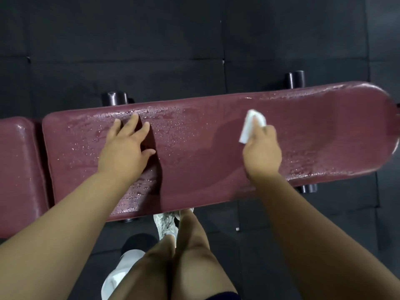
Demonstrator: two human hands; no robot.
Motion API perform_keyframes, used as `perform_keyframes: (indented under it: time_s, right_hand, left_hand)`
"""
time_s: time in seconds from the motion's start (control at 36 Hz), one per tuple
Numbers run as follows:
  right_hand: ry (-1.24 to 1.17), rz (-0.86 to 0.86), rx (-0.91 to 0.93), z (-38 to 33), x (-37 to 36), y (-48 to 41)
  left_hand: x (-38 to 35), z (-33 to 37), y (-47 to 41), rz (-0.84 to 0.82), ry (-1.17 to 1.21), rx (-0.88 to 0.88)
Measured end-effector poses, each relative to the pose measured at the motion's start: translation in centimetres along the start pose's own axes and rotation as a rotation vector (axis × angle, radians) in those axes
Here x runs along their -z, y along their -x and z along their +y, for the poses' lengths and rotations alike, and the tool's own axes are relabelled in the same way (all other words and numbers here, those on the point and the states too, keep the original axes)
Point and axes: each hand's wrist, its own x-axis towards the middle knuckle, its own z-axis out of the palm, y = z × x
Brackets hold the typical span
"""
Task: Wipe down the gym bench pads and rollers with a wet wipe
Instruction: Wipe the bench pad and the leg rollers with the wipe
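Note:
A long maroon bench pad (199, 135) lies across the view, wet with droplets and streaks. My right hand (262, 148) holds a folded white wet wipe (251, 125) against the pad, right of its middle. My left hand (125, 146) rests flat on the pad's left part with its fingers spread. A second maroon pad (19, 169) adjoins at the far left, across a narrow gap.
Black frame tube ends stick out behind the bench (114, 98) (295, 80) and in front (308, 188). Dark rubber floor tiles (151, 40) surround the bench. My legs and white shoes (166, 224) stand close to the bench's near edge.

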Motion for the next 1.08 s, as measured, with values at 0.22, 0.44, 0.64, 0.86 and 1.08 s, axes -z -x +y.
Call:
perform_keyframes:
  time_s: [0.22, 0.44, 0.64, 0.86, 1.08]
  right_hand:
    - [-0.121, -0.193, 0.079, -7.6, -2.7, 2.7]
    - [0.223, -0.324, 0.599, -5.4, -0.7, -1.1]
    - [-0.068, 0.009, -0.219, -3.1, 2.7, -7.4]
    - [-0.001, -0.264, 0.508, -11.0, -1.7, -1.9]
    - [0.199, -0.215, 0.274, -6.2, 2.6, -7.5]
  left_hand:
    - [1.1, 0.9, -0.8, -0.134, -0.122, 0.066]
    - [1.5, 0.9, -1.0, -0.142, -0.073, 0.125]
    - [1.1, 0.3, -1.5, -0.131, -0.063, 0.161]
    - [1.3, 0.5, -1.2, -0.137, -0.016, 0.187]
    - [1.8, 0.5, -1.2, -0.176, 0.038, 0.188]
